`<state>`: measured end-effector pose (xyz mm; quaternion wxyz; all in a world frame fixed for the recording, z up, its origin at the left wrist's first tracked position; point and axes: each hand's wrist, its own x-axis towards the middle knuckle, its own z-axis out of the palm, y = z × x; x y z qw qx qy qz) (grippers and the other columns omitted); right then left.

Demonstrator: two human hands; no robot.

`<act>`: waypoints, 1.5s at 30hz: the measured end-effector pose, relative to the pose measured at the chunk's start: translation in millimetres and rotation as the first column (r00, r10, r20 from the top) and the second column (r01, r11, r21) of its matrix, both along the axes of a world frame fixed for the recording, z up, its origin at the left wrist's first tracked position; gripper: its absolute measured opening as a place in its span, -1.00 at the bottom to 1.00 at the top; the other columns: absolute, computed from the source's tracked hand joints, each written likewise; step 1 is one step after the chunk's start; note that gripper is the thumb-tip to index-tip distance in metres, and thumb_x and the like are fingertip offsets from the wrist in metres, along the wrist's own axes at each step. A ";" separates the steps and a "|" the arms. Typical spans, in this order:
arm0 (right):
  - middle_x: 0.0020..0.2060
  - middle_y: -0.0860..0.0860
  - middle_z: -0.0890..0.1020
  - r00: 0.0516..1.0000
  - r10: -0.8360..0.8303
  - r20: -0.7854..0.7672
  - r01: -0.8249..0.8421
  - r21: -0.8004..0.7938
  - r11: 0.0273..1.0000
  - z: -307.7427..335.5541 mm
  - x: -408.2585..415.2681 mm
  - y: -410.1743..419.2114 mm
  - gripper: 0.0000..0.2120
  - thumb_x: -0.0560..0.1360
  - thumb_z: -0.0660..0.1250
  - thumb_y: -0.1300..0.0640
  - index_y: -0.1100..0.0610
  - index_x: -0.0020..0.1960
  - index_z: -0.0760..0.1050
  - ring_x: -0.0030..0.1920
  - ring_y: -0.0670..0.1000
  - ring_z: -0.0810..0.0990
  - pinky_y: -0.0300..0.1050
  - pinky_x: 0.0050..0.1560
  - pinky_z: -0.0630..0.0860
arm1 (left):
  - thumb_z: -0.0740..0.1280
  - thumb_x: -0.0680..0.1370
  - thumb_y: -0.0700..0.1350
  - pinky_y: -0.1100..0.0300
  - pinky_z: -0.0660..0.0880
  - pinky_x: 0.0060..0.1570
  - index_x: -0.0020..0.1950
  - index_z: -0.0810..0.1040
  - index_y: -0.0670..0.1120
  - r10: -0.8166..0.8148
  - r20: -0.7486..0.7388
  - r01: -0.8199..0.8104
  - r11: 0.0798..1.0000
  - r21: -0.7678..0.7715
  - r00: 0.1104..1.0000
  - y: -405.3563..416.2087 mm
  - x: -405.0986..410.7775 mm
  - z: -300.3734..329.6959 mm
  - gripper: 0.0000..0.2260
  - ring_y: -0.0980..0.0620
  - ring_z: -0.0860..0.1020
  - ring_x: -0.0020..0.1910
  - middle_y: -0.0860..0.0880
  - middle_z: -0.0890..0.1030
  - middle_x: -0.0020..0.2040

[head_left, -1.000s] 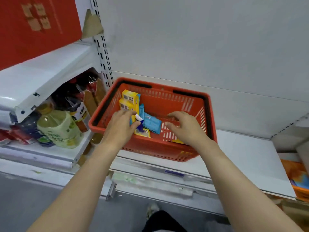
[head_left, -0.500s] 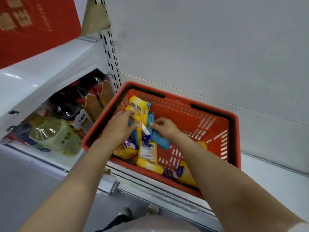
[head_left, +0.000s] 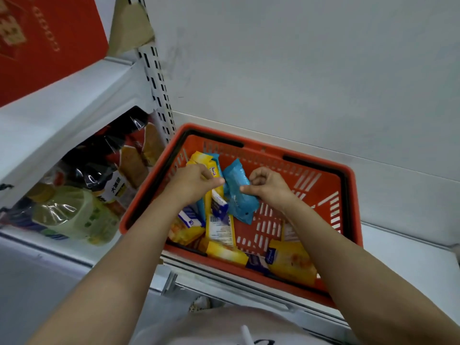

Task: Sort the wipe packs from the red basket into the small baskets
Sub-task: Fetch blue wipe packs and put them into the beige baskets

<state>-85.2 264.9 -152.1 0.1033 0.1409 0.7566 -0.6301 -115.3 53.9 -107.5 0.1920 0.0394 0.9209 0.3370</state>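
Wipe packs: we see yellow ones and blue ones loose in the red basket [head_left: 348,185], most heaped along its left side and near edge.
Red basket: it sits on a white shelf [head_left: 408,260], its back rim near the grey wall [head_left: 298,70], black handles folded along the rim.
Left hand: our left hand [head_left: 191,183] is in over the basket's left side, fingers curled round a yellow pack [head_left: 211,170] that stands on end, thumb pointing right.
Right hand: our right hand [head_left: 267,186] is beside it, fingers curled, thumb and fingertips pinching the right edge of a blue pack [head_left: 236,192].
Blue pack: it stands tilted between our two hands, upper end toward the back wall, lower end down on the basket floor.
Gap: thumb tips are close across the top of the blue pack, and we cannot tell if the left thumb touches it.
Other packs: a yellow pack lies label-up [head_left: 221,227] under our left wrist, another yellow one [head_left: 226,252] along the near wall, and a third yellow one [head_left: 291,265] in the near right corner, partly under our right forearm.
Floor of the basket: the right half shows bare slotted plastic.
Next bay: to the left, behind a slotted white post [head_left: 156,78], we see a big yellow oil bottle [head_left: 74,215] and dark bottles [head_left: 99,165] under a white shelf.
Upper left: a red sign [head_left: 44,41] with gold print.
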 end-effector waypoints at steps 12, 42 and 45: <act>0.02 0.06 0.62 0.992 -0.009 0.127 -0.022 0.235 0.972 -29.2 -2.5 -7.7 -0.58 0.45 0.51 0.09 0.20 0.22 0.49 0.06 0.05 0.60 -0.09 0.07 0.56 | 0.52 0.43 -0.26 -0.07 0.61 0.03 0.17 0.53 -0.08 0.240 0.115 -0.266 0.872 0.412 0.964 -20.5 -11.7 -18.4 -0.64 -0.09 0.65 0.03 -0.10 0.67 0.07; 0.05 0.18 0.70 0.896 -0.342 0.283 0.439 -0.450 0.778 49.6 37.5 -54.1 -0.64 0.45 0.41 0.24 0.21 0.24 0.51 0.04 0.19 0.70 0.24 0.07 0.62 | 0.44 0.53 -0.13 0.16 0.61 -0.33 0.01 0.62 -0.09 0.135 0.285 -0.304 0.637 0.708 0.949 -10.0 -6.6 -12.2 -0.91 -0.01 0.72 -0.17 -0.04 0.73 -0.14; 0.01 0.15 0.71 0.907 -0.308 0.286 0.416 -0.509 0.754 50.3 42.4 -57.4 -0.60 0.41 0.47 0.14 0.17 0.21 0.52 0.08 0.23 0.68 0.27 0.12 0.58 | 0.43 0.54 -0.11 0.06 0.63 -0.24 0.01 0.61 -0.07 0.133 0.249 -0.275 0.634 0.723 0.959 -14.4 -8.9 -8.9 -0.92 -0.03 0.72 -0.15 -0.05 0.73 -0.12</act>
